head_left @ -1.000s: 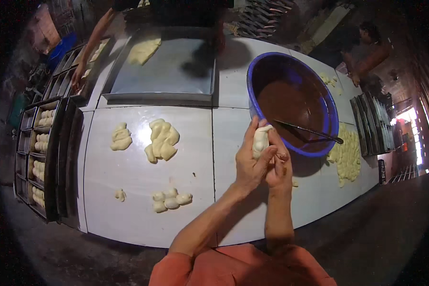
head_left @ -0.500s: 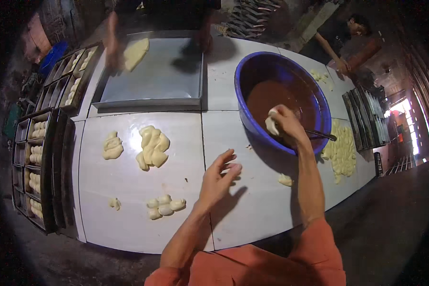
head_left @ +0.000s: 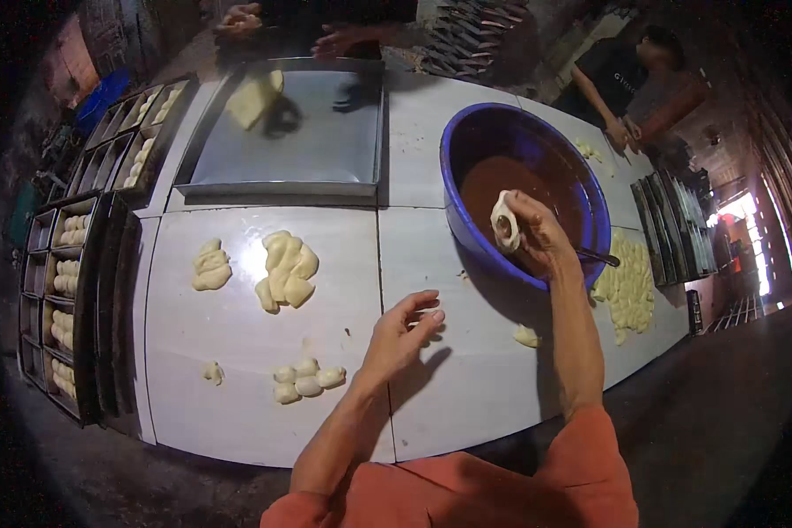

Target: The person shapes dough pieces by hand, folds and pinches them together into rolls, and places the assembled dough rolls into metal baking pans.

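Over the near rim of a large blue basin, my right hand pinches a small piece of pale dough. A brown hollow or filling shows in the middle of that piece. Smooth brown filling lies in the basin, and a dark utensil handle sticks out over its right rim. My left hand hovers over the table, its fingers loosely curved and apart, holding nothing. To its left sit several shaped dough pieces, a larger dough heap and a smaller lump.
A metal tray with folded dough stands at the far left, a co-worker's hands behind it. Pans with dough rolls line the left side. Dough pieces spread right of the basin; another person works beyond. Dark pans stand at right.
My right hand has lifted and turned the dough piece, so its brown middle now shows. The co-worker's hands have moved back off the tray, and the dough in it is now folded.
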A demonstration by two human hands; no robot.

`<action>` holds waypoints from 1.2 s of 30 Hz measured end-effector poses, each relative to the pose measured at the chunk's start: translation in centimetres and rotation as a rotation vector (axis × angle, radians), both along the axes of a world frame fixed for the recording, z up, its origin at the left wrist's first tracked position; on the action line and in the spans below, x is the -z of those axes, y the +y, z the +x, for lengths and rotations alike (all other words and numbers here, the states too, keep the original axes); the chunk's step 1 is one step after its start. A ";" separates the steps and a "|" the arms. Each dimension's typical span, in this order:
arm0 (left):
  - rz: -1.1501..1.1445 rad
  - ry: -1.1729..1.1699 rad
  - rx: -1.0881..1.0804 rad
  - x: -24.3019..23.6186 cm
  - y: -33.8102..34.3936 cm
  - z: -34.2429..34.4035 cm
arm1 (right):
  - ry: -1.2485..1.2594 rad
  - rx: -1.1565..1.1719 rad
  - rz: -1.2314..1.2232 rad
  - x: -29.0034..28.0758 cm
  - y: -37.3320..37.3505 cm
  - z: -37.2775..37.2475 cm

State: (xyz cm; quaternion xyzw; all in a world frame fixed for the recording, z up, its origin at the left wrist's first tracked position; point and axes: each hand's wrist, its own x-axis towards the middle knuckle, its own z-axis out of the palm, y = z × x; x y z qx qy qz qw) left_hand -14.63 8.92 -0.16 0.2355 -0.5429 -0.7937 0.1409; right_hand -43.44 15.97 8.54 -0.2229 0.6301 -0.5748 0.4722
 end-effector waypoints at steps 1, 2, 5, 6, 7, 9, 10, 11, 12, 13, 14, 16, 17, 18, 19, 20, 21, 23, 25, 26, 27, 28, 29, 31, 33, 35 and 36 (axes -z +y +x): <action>0.009 -0.002 0.014 -0.6 -0.1 -0.3 | -0.041 0.092 -0.074 -1.1 -0.6 1.9; 0.016 -0.003 0.025 -1.1 -0.2 -0.6 | -0.081 0.180 -0.150 -1.6 -1.1 3.2; 0.129 0.121 0.008 -1.9 -0.4 -2.0 | -0.189 0.090 -0.294 0.0 -1.6 5.7; 0.228 0.172 -0.033 -2.8 -0.4 -2.1 | -0.237 0.068 -0.305 0.4 -1.8 7.1; 0.234 0.171 -0.047 -3.0 -0.3 -2.4 | -0.218 0.086 -0.293 0.3 -1.7 8.7; 0.403 0.239 -0.125 -2.9 -0.4 -2.2 | -0.235 0.099 -0.312 1.1 -2.0 11.7; 0.406 0.234 -0.144 -2.6 -0.7 -1.7 | -0.264 0.090 -0.330 2.4 -1.9 12.3; 0.393 0.228 -0.158 -2.3 -1.1 -0.9 | -0.303 0.102 -0.313 3.9 -1.8 12.4; 0.380 0.222 -0.172 -1.7 -1.3 -0.1 | -0.315 0.085 -0.304 4.8 -1.5 12.5; 0.369 0.197 -0.268 -1.2 -1.5 0.5 | -0.290 0.011 -0.299 4.8 -1.6 13.1; 0.370 0.191 -0.286 -0.7 -1.8 1.5 | -0.264 -0.062 -0.294 4.9 -1.7 13.7; 0.319 0.125 -0.382 -0.2 -2.6 3.4 | -0.307 -0.135 -0.296 5.6 -1.2 14.9; 0.319 0.110 -0.437 -0.3 -2.8 4.2 | -0.078 -0.111 -0.235 5.0 -1.4 16.8; 0.319 0.105 -0.451 -0.1 -2.9 4.6 | 0.152 -0.086 -0.174 4.7 -1.4 18.3; 0.298 0.130 -0.474 0.2 -2.9 4.8 | 0.273 -0.152 -0.214 5.6 -1.4 19.0; 0.276 0.155 -0.495 0.4 -2.9 5.1 | 0.443 -0.165 -0.272 6.5 -1.7 20.1; 0.210 0.109 -0.475 0.5 -3.0 5.5 | 0.628 -0.141 -0.265 6.9 -1.7 20.8; 0.150 0.085 -0.475 0.7 -3.0 6.0 | 0.812 -0.115 -0.254 7.2 -2.0 22.4; 0.099 -0.013 -0.482 0.7 -2.9 6.4 | 0.835 0.012 -0.224 8.7 -2.1 23.2; 0.100 -0.016 -0.485 0.6 -2.9 6.5 | 0.833 0.008 -0.225 8.7 -2.2 23.5; -0.027 -0.016 -0.518 0.6 -2.9 6.5 | 0.955 0.022 -0.233 8.6 -2.4 23.7; -0.153 -0.016 -0.545 0.5 -3.0 6.6 | 1.077 0.038 -0.239 8.4 -2.5 23.9; -0.023 0.017 -0.489 0.1 -3.2 6.7 | 1.070 0.055 -0.329 9.0 -3.1 23.7; 0.044 0.040 -0.449 0.3 -4.0 6.9 | 0.613 0.057 -0.256 8.3 -3.1 24.6; 0.177 0.032 -0.373 0.0 -5.0 7.5 | 0.102 0.031 -0.064 6.5 -3.1 25.1; 0.168 -0.001 -0.318 0.3 -6.0 8.3 | 0.243 -0.073 -0.154 8.0 -2.2 24.1; 0.183 -0.019 -0.291 -0.8 -6.3 8.8 | 0.385 -0.173 -0.243 8.7 -1.8 23.5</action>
